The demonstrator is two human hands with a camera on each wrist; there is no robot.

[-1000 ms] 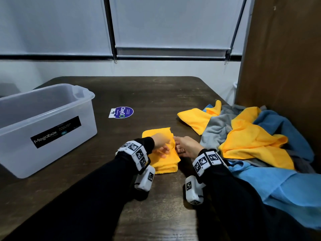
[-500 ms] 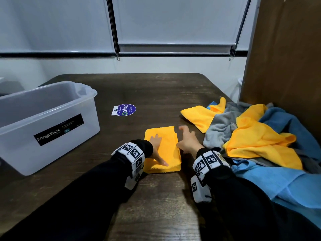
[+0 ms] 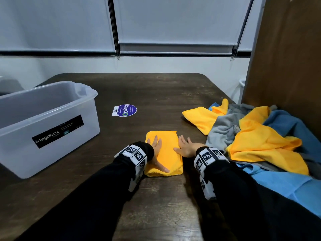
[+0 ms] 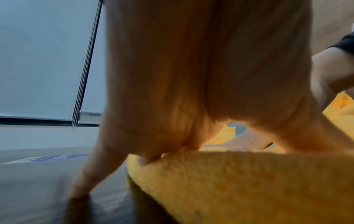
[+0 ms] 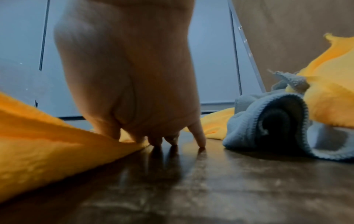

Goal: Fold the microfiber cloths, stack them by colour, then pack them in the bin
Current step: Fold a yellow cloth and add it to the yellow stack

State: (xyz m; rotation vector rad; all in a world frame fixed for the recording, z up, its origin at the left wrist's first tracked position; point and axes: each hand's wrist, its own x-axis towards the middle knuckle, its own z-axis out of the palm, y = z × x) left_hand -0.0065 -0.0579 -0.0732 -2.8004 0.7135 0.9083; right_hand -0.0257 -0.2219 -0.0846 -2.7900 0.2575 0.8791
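Observation:
A folded yellow cloth lies on the dark wooden table in front of me. My left hand lies flat on its left half, fingers straight and the thumb stretched along the near edge. My right hand rests open at the cloth's right edge, thumb on the cloth and fingertips on the table. The left wrist view shows the palm over the yellow cloth. A pile of unfolded yellow, grey and blue cloths lies at the right. The translucent bin stands at the left, apparently empty.
A purple round sticker lies on the table beyond the cloth. A brown panel rises at the right behind the pile. Window blinds and a white wall lie beyond the table's far edge.
Both hands were curled over the cloth's near part a second ago; they have since spread flat, the left on the cloth, the right sliding to its right edge. The cloth now lies smooth.

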